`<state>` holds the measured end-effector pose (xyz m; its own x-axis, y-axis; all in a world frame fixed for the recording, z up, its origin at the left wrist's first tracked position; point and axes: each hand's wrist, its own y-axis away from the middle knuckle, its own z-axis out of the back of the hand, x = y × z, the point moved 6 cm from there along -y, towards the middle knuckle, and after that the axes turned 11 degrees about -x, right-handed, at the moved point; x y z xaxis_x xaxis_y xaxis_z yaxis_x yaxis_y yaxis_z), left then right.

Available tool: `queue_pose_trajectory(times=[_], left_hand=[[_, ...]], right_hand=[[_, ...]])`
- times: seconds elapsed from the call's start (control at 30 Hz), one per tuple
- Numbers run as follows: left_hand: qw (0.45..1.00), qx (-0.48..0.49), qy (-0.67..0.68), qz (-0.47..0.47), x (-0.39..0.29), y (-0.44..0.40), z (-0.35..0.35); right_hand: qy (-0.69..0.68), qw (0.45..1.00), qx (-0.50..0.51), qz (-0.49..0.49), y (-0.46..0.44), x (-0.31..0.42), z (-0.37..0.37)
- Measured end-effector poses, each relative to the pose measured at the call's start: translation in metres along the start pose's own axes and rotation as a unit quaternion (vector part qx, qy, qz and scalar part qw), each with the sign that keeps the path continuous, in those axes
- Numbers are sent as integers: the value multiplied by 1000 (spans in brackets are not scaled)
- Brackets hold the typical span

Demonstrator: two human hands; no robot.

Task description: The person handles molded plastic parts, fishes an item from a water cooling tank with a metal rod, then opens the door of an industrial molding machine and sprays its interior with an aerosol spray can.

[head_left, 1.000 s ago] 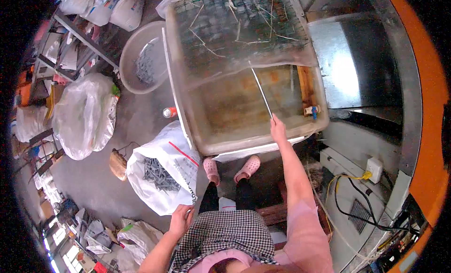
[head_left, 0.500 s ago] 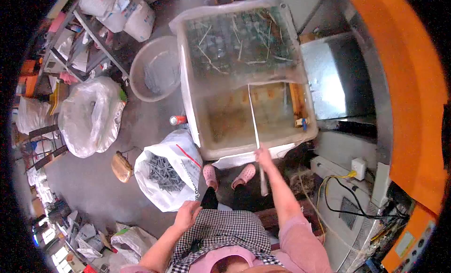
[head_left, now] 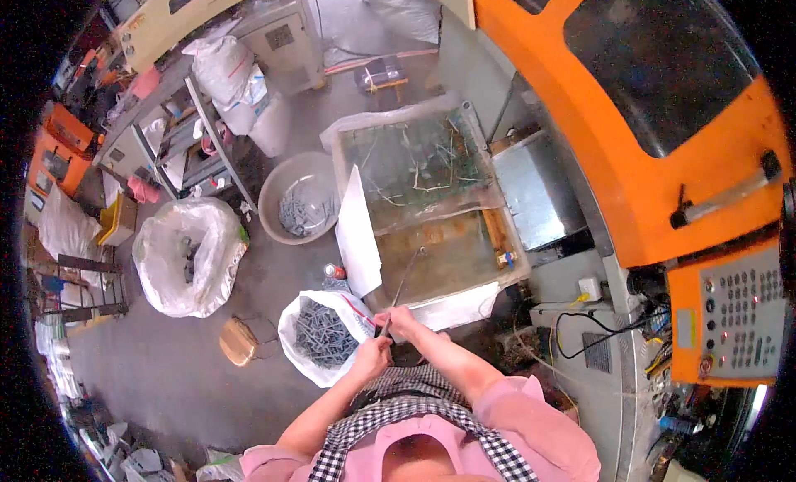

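Observation:
My right hand (head_left: 396,321) is closed around a long thin rod (head_left: 405,279) that reaches forward over the wide water tub (head_left: 512,291). My left hand (head_left: 372,357) is closed on the rod's near end, just below the right hand. The rod's far tip is over the murky, brownish front part of the tub. Thin pale strips (head_left: 431,186) lie in the greenish rear part. Next to my left hand stands a white sack (head_left: 290,349) full of small grey plastic pieces (head_left: 325,326).
White boards lean on the tub's left (head_left: 360,241) and front (head_left: 458,307) sides. Left are a round basin (head_left: 269,221) with grey pieces, a red can (head_left: 334,271), a plastic-lined container (head_left: 153,262) and a small stool (head_left: 239,343). An orange machine (head_left: 593,179) stands to the right.
My left hand has left the sack's near edge and joined the right on the rod. The right hand has drawn the rod back and leftward. The head view has tilted up.

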<state>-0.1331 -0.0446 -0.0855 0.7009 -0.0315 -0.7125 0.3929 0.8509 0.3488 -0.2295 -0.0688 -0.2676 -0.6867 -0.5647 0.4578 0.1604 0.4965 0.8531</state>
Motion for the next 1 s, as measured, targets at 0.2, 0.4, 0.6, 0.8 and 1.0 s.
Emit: queue_pose_trajectory(times=[0.2,0.4,0.6,0.8,1.0], left_hand=[[986,11,-137,-96,14,16,62],[946,23,-293,-136,33,3,87],[899,65,-394,-181,13,-27,71],[845,131,-460,-242,21,-49,23],[836,135,-465,-257,57,-62,-20]], right_hand=[[87,993,33,-68,45,-2,-2],[617,665,7,422,39,24,94],[669,625,-232,328,109,-5,220],[563,702,-407,157,160,-80,305],[334,783,-525,18,203,-155,328]])
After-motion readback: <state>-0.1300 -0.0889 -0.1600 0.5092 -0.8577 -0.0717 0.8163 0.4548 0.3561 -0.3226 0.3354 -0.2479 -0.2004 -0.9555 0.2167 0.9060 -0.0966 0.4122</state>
